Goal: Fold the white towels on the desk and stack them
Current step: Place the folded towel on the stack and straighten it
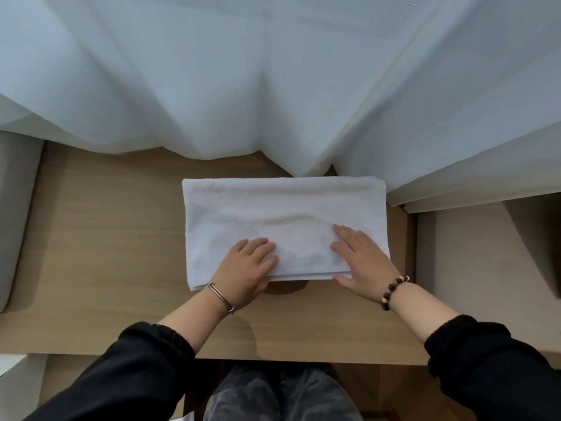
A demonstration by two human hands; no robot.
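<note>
A folded white towel lies flat on the wooden desk, its long side running left to right, with layered edges showing along the near side. My left hand rests palm down on the towel's near left part, fingers straight. My right hand presses flat on the near right part, its thumb at the towel's front edge. A shallow wrinkle runs across the towel's middle between and beyond the hands.
A sheer white curtain hangs over the desk's far edge and touches the towel's back side. Grey upholstered seats stand at the left and right. The desk's front edge is near my lap.
</note>
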